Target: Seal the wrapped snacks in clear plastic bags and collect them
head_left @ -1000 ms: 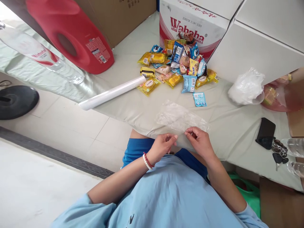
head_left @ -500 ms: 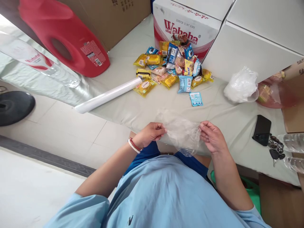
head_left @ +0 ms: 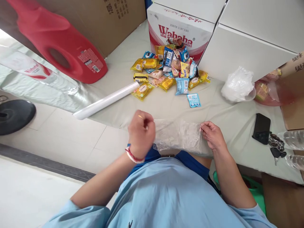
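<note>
Fingers of your left hand (head_left: 141,133) are curled into a closed fist on one end of the clear plastic bag (head_left: 178,136), and the fingertips of your right hand (head_left: 212,136) pinch its other end, so the bag is stretched flat between them at the near edge of the table (head_left: 225,110), just in front of your body.

Working from your left: a clear bottle (head_left: 38,71) lies at the far left, its red and white label reading "Wahaha". Beside it stands a red jug (head_left: 61,47) with a handle hole and a white label with a barcode; that print is too small to read. Behind the jug is a brown carton (head_left: 111,19) with dark characters you cannot make out. A white roll (head_left: 106,99) lies slantwise over the table's edge, its far end touching the snack pile (head_left: 169,71). That pile is a heap of small yellow, blue and brown packets, their lettering unreadable, resting against a white and red box (head_left: 180,27) printed "Wahaha" in red. One blue packet (head_left: 193,100) lies apart, nearer to you. Further right sit a crumpled white plastic bag (head_left: 237,84), a pinkish bag (head_left: 268,91), a black phone (head_left: 261,128), a bunch of keys (head_left: 275,145) and another brown carton (head_left: 293,95) with dark characters at its top edge.
</note>
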Available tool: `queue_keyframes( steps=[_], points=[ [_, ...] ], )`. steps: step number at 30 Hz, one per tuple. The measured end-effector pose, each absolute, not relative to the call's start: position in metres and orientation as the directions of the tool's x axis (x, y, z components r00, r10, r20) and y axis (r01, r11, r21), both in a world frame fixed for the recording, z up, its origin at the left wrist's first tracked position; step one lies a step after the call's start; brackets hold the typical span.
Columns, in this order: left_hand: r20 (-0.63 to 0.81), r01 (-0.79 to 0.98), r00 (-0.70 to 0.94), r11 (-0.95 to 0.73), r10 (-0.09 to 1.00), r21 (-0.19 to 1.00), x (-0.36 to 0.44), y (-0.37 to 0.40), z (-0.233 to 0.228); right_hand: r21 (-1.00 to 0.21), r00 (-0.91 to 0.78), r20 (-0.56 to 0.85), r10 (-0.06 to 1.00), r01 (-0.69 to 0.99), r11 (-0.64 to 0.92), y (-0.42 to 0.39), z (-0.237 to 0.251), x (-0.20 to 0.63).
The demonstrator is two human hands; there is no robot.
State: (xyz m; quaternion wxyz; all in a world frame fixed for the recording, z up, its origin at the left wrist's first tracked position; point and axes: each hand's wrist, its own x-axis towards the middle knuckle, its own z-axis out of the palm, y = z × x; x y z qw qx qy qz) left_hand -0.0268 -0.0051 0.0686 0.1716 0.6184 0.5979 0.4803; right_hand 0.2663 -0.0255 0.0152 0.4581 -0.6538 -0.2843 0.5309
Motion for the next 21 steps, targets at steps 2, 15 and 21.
queue_keyframes(
  steps=[2, 15, 21],
  points=[
    [0.591, 0.518, -0.036, -0.490, 0.806, 0.701, -0.011, -0.036, 0.068, -0.904, 0.278, -0.427, 0.860, -0.115, -0.412, -0.026, 0.015, 0.266],
    [0.305, 0.726, 0.522, -0.603, 0.797, 0.332, 0.013, 0.033, 0.005, -0.882, 0.183, -0.472, 0.863, -0.096, -0.462, -0.036, 0.016, 0.267],
    [0.087, 0.847, 0.449, -0.455, 0.889, 0.277, 0.031, 0.060, -0.013, -0.860, 0.249, -0.445, 0.861, 0.149, -0.488, -0.055, 0.016, 0.294]
  ],
)
